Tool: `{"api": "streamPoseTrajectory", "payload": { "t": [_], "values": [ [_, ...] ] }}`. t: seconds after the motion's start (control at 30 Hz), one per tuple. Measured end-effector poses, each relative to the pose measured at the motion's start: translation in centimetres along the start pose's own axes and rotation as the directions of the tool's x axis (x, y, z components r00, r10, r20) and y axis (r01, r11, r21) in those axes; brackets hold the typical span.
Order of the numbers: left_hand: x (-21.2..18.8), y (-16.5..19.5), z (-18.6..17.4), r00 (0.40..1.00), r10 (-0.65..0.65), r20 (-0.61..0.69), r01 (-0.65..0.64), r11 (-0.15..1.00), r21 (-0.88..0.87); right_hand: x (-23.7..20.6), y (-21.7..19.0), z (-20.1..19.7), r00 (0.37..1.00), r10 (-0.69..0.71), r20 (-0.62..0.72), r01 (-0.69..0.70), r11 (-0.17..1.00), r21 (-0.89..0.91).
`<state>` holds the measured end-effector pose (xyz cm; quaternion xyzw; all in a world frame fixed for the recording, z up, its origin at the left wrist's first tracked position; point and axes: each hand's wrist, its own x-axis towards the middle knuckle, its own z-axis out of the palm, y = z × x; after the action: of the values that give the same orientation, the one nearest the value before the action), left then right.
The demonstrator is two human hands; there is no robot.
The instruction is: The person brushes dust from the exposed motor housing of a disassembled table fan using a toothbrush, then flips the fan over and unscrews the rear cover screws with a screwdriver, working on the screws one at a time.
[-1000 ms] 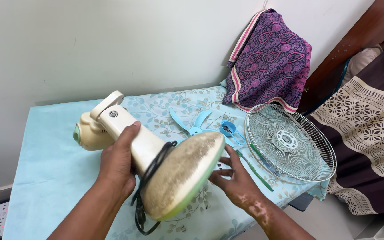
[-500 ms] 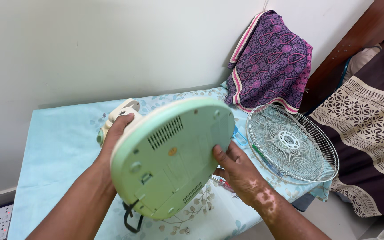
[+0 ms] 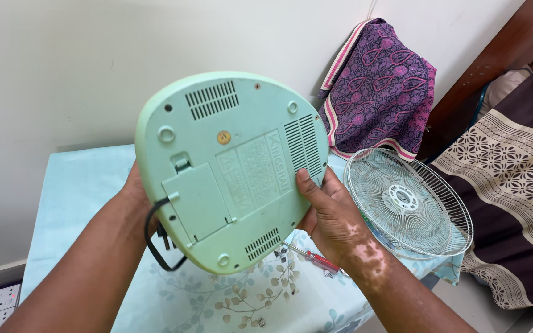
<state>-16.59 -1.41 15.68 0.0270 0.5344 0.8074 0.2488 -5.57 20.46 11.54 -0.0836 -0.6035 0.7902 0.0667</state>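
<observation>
Above the table, pale green fan base upturned, left hand and right hand clamped on its opposite edges

Matt green plastic fan base

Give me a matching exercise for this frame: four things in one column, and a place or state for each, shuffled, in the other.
Things:
1. fan base
2. wire grille
3. screwdriver
4. purple cloth

Places or states:
A. hanging against the wall
B. lying on the table under the right hand
C. held up in both hands, underside facing the camera
D. lying flat at the table's right end

Pairs: 1-C, 2-D, 3-B, 4-A
</observation>
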Motion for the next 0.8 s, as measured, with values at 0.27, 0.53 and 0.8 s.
{"api": "streamPoseTrajectory", "payload": {
  "t": [0.27,0.53,0.8],
  "values": [
    [0.7,-3.2,-1.7,0.999,-0.031,0.021,0.030,0.999,0.044,-0.8,0.9,-1.1,0.997,0.037,0.074,-0.034,0.998,-0.047],
    [-0.2,-7.5,-0.5,0.962,-0.253,0.105,0.271,0.938,-0.215,-3.7,1.7,-5.5,0.993,0.111,-0.025,-0.111,0.994,-0.005],
    [-1.6,-9.2,2.4,0.940,-0.296,0.173,0.331,0.912,-0.241,-4.6,0.3,-9.0,0.993,0.083,-0.080,-0.089,0.993,-0.077]
  ]
}}
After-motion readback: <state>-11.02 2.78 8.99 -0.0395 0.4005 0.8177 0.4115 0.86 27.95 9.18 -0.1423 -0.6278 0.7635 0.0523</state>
